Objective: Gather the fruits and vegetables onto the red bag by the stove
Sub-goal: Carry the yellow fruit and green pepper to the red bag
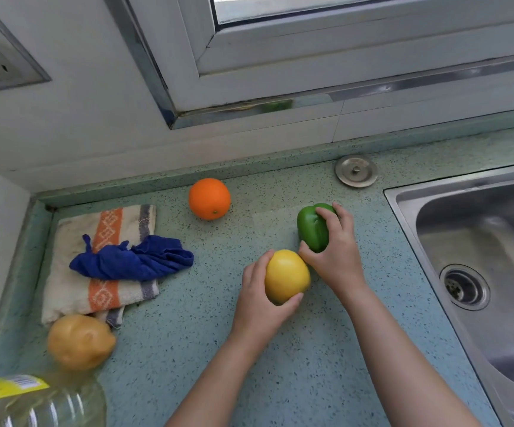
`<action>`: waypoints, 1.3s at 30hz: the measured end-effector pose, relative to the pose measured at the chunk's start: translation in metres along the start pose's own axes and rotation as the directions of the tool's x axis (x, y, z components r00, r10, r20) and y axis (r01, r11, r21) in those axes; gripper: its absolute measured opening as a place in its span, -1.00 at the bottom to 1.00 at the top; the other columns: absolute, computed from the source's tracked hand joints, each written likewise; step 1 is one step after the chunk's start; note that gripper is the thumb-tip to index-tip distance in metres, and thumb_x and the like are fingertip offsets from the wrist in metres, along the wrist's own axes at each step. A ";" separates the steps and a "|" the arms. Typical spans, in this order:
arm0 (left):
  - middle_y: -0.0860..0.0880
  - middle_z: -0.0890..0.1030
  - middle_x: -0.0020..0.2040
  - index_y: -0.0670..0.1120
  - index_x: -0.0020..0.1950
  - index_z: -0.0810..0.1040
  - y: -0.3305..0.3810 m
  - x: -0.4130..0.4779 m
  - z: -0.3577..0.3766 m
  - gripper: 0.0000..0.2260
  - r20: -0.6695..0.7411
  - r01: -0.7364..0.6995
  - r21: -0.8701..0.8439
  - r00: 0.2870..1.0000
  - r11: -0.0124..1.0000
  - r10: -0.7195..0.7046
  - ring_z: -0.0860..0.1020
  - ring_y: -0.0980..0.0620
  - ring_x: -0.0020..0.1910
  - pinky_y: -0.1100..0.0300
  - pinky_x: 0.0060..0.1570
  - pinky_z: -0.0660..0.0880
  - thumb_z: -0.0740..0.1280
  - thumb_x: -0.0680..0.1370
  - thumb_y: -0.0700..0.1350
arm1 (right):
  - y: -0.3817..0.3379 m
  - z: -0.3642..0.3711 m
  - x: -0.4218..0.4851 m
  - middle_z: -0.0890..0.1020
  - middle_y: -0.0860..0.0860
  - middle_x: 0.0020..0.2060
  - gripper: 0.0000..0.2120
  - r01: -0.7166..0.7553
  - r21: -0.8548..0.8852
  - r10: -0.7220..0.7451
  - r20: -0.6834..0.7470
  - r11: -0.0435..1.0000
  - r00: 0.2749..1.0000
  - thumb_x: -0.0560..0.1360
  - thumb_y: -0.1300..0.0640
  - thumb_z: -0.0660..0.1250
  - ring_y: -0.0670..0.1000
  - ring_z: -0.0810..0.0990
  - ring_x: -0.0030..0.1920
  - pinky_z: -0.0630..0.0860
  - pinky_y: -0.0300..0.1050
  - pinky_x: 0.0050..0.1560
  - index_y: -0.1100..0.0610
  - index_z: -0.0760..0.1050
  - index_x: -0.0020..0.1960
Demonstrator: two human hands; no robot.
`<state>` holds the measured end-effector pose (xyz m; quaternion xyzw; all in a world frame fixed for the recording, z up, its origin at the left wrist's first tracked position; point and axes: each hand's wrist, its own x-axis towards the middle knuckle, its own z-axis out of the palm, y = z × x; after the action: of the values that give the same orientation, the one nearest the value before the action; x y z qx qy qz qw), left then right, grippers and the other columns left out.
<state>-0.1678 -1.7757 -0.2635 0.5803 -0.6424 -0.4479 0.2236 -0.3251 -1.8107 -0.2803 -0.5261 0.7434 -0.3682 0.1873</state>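
The speckled green bench [326, 349] fills the view, running from a tiled corner on the left to a steel sink [434, 195] on the right, with a window frame [311, 57] above the back wall. Neither the red bag nor the stove is in view, so I cannot tell which way the load must travel.

A striped towel [71, 282] lies flat in the left corner with a crumpled blue cloth [135, 260] on top. A clear bottle [43, 402] with a yellow label leans in at the near left edge. Just beyond it, at the towel's near corner, sits what looks like a potato [80, 340].

An orange [209, 198] rests near the back edge, well apart from both hands. It and the potato both lie to the left, so the left hand is the nearer one, but it is already full.

The green pepper [311, 229] lies with its long axis running away from the person. The right hand [335, 254] is grasping it, fingers curled over its far right side and thumb at its near end. The yellow fruit [286, 275] sits just beside the pepper. The left hand [258, 303] is grasping it from the left, thumb underneath. Whether either piece is off the bench I cannot tell.

A small round metal cap [356, 171] lies by the sink's back corner.
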 end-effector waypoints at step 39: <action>0.12 0.30 0.29 0.25 0.37 0.21 -0.007 -0.228 -0.093 -0.27 -0.287 -0.180 -0.161 0.949 0.970 0.128 0.41 0.12 0.18 0.32 0.06 0.45 0.51 0.32 0.02 | -0.128 -0.086 -0.231 0.33 0.07 0.25 -0.41 0.264 0.313 -0.267 -0.034 0.912 0.963 0.27 0.27 0.49 -0.03 0.33 0.22 0.21 -0.60 0.04 -0.05 0.33 0.19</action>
<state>-0.0378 -1.5887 -0.1698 0.5613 -0.6041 -0.4022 0.3978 -0.2127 -1.5906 -0.1532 -0.5872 0.5958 -0.5015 0.2208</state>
